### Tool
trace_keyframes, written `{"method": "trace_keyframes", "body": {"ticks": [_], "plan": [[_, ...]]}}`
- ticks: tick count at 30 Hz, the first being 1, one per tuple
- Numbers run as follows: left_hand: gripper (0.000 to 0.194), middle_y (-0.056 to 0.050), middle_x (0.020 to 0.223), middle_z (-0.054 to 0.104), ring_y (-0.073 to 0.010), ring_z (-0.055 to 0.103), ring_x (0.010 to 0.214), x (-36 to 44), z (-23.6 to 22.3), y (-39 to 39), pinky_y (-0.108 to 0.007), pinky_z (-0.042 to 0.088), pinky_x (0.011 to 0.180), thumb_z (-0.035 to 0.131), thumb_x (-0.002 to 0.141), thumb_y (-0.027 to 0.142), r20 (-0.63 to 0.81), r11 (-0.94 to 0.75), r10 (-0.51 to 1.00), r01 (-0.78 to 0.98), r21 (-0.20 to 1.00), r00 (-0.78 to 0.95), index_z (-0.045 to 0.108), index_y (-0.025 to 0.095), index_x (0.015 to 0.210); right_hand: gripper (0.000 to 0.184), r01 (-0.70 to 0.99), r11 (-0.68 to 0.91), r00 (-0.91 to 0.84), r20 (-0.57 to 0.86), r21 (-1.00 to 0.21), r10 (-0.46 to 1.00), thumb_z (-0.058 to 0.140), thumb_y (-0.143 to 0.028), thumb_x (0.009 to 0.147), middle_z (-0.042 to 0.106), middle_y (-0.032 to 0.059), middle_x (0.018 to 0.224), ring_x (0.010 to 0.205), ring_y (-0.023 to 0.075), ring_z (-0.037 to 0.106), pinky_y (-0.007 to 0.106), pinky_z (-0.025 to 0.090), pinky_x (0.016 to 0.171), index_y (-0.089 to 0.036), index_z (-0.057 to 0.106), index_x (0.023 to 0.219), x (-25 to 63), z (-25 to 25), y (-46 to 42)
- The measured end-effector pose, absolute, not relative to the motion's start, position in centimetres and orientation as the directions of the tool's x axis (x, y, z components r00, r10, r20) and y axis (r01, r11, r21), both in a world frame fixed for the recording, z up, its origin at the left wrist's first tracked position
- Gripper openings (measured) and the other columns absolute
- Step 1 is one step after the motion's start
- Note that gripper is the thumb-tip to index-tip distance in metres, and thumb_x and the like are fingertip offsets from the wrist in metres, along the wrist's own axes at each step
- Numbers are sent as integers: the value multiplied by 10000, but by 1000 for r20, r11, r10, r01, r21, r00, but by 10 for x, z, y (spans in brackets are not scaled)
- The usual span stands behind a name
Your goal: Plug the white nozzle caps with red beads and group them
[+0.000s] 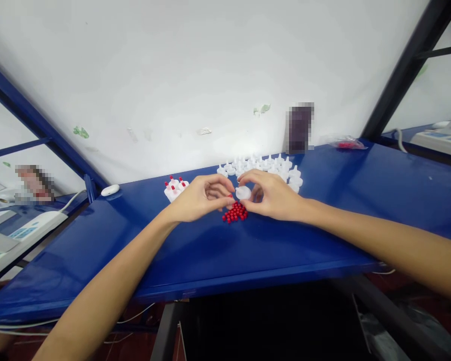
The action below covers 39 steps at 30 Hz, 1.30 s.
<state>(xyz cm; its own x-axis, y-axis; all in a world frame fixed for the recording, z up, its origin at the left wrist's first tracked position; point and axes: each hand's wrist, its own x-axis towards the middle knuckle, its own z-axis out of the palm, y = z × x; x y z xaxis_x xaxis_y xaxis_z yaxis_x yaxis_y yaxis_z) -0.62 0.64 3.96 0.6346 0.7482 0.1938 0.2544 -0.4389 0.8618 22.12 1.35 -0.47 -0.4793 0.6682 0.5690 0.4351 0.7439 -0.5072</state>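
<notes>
My right hand [272, 194] is closed round the rim of a white nozzle cap [243, 193], whose narrow spout points left. Facing it, my left hand [206, 197] is curled, with a small red tip cap [230, 196] showing at its fingertips. Just below both hands lies a pile of loose red tip caps [235, 213] on the blue table. Behind my right hand stand many white nozzle caps [270, 163] with bare spouts, partly hidden by it. Left of my left hand is a small group of white nozzle caps with red tips [175, 186].
The blue table [210, 255] meets a white wall at the back. A blurred dark upright object [299, 128] leans there. Further right lies a clear bag with red pieces [348, 144]. A white oval object [110, 190] sits at the left by the blue frame post [89, 188].
</notes>
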Motion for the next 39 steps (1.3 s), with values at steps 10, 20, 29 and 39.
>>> {"method": "trace_keyframes", "body": {"ticks": [10,20,29,39], "plan": [[211,-64,893,741,-164,711,847,3,16,17,-296,615,774,820,763,311,501,-589,776,155,793,384,712,154,854,335,514,699,-449,538,-498,714,655,-212,806,751,17,859,606,144,674,290,498,641,-181,625,1138,220,-4,11],[219,-60,852,764,-168,728,799,7,14,13,-311,625,801,837,742,309,567,-613,780,142,777,264,730,149,846,286,466,766,-422,650,-442,632,629,-288,890,719,69,1072,606,124,591,317,495,656,-196,626,1161,222,-3,10],[230,-58,843,780,-169,738,781,5,16,15,-310,636,794,857,731,344,568,-618,777,152,771,271,751,163,826,281,349,843,-477,697,-409,536,585,-312,937,698,55,1051,641,133,605,325,504,656,-220,581,1204,227,-2,7],[198,-62,818,783,-174,738,760,3,17,13,-304,623,751,860,725,318,554,-619,772,173,766,311,769,160,803,326,365,870,-504,715,-332,485,597,-297,943,645,46,1018,662,140,592,348,517,715,-227,578,1262,228,-4,9]]}}
